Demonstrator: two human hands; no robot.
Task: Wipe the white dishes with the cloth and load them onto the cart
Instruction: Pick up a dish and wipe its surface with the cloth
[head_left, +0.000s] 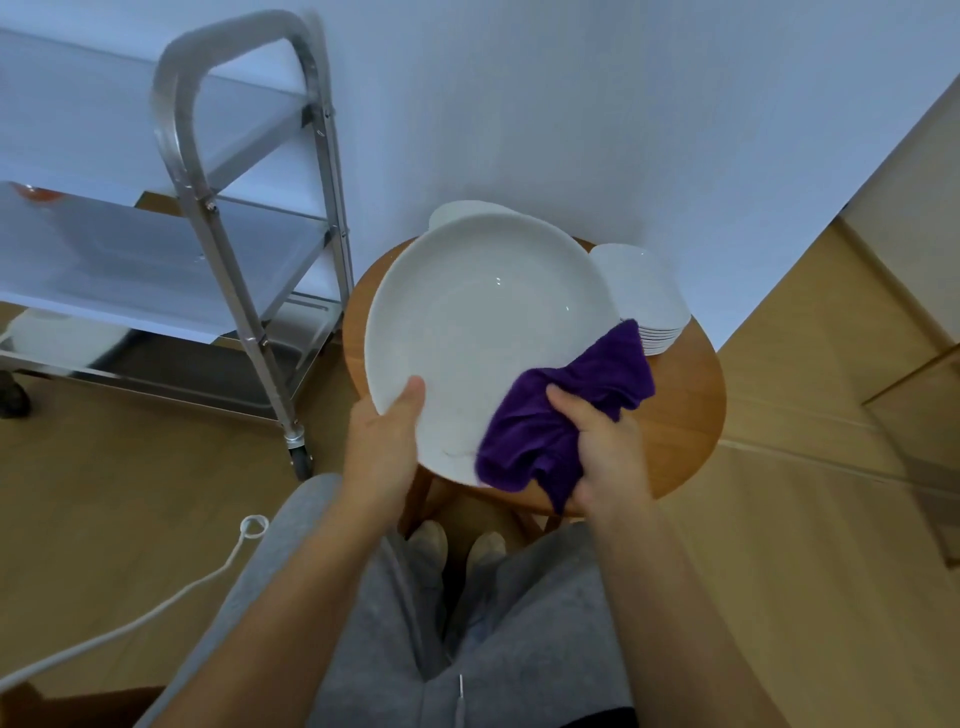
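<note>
Left grip thumb-up; right grip curled closed.

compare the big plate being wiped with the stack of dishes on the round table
The big plate is a single, wide piece; the stack is several smaller dishes. The plate is tilted, held by the left hand and touched by the purple cloth; the stack rests flat on the table. Both are white.

round brown wooden table | on it: stack of small white round dishes at its far right edge | another white dish at its far edge, mostly hidden
</note>
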